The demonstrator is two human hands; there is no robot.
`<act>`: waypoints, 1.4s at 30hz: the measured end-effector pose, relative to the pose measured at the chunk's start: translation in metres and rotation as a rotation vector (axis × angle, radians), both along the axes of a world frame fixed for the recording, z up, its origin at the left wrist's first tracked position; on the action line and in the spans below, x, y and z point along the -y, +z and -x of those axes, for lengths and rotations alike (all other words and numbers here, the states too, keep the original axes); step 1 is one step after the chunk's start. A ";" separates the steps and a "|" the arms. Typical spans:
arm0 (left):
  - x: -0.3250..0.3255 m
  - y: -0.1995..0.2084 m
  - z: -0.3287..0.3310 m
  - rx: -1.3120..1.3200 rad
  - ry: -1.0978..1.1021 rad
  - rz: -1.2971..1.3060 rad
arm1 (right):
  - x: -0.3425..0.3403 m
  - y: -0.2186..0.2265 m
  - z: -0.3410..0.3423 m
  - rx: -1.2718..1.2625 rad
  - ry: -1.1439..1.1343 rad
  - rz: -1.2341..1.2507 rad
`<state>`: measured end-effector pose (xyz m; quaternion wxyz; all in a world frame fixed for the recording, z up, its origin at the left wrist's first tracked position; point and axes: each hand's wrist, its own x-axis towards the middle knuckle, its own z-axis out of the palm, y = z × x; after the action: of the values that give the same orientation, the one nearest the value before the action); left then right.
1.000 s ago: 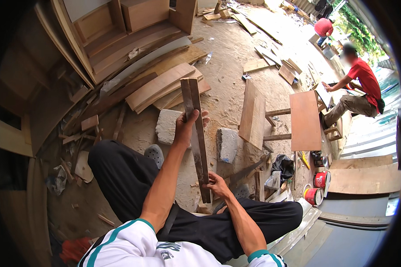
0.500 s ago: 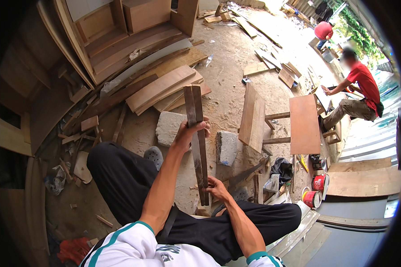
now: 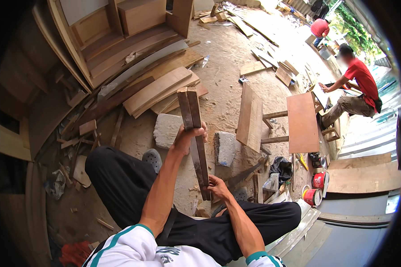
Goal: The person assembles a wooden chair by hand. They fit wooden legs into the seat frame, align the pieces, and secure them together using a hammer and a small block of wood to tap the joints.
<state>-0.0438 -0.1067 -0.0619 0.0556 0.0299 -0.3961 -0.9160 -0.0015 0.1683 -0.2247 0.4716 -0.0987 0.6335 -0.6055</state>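
Note:
Two dark brown wooden strips [image 3: 199,164] lie side by side, held lengthwise in front of me above my lap. My left hand [image 3: 190,138] is wrapped round them at about mid-length, thumb across the top. Lower down, my right hand [image 3: 218,188] grips their near end with its fingertips at the right edge. The far ends are square-cut and point away from me. Beyond the strips on the ground are two rough concrete blocks, one [image 3: 167,130] left and one [image 3: 225,149] right.
A wooden bench-like frame [image 3: 303,124] stands to the right, with a person in red [image 3: 361,82] seated behind it. Stacked boards [image 3: 160,91] and a wooden cabinet [image 3: 142,22] are at the left. Red tins [image 3: 312,196] and a dark plastic bag [image 3: 281,170] sit at the right.
The far end of the strips has swung slightly to the left, now showing more of the end faces. Both hands keep their hold.

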 end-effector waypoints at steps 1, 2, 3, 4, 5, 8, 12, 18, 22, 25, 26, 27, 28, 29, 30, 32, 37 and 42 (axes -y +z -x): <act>-0.001 0.002 0.000 0.005 0.003 0.004 | -0.001 0.000 0.001 0.001 0.002 0.003; -0.001 0.004 -0.001 0.012 0.009 0.011 | 0.002 0.004 0.001 0.006 0.007 0.008; 0.000 0.005 -0.002 0.020 0.015 0.018 | 0.004 0.009 0.000 -0.013 0.029 -0.010; 0.000 0.005 -0.002 0.024 0.025 -0.001 | 0.005 0.014 -0.001 -0.033 0.051 -0.029; 0.000 0.005 -0.003 0.028 0.035 -0.019 | 0.008 0.021 -0.002 -0.052 0.074 -0.047; 0.002 0.006 -0.002 0.078 0.074 -0.055 | 0.012 0.033 -0.003 -0.113 0.105 -0.101; 0.016 0.005 0.001 0.130 0.242 -0.131 | 0.010 0.050 0.004 -0.104 0.037 -0.169; 0.059 0.015 -0.008 0.022 0.554 -0.274 | -0.012 0.096 0.038 -0.613 -0.024 -0.307; 0.074 0.019 -0.013 0.012 0.651 -0.309 | -0.041 0.111 0.053 -1.147 -0.121 -0.576; 0.079 0.018 -0.016 0.054 0.708 -0.309 | -0.047 0.123 0.049 -1.189 -0.152 -0.745; 0.079 0.019 -0.017 0.077 0.716 -0.309 | -0.047 0.123 0.048 -1.242 -0.170 -0.772; 0.076 0.018 -0.017 0.099 0.724 -0.310 | -0.045 0.124 0.047 -1.284 -0.180 -0.771; 0.071 0.015 -0.015 0.109 0.712 -0.312 | -0.044 0.124 0.044 -1.305 -0.184 -0.768; 0.067 0.014 -0.015 0.117 0.708 -0.311 | -0.039 0.130 0.042 -1.328 -0.184 -0.757; 0.060 0.015 -0.014 0.126 0.702 -0.311 | -0.034 0.135 0.039 -1.350 -0.184 -0.748; 0.045 0.013 -0.009 0.160 0.672 -0.335 | -0.025 0.138 0.034 -1.371 -0.161 -0.710; 0.016 0.004 0.003 0.234 0.601 -0.366 | -0.011 0.134 0.029 -1.406 -0.183 -0.555; 0.015 -0.009 0.011 0.245 0.553 -0.342 | -0.012 0.133 0.030 -1.389 -0.206 -0.510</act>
<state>-0.0546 -0.1213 -0.0710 0.2478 0.2546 -0.2175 -0.9091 -0.0312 0.1806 -0.0922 -0.0879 -0.2862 0.9123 -0.2793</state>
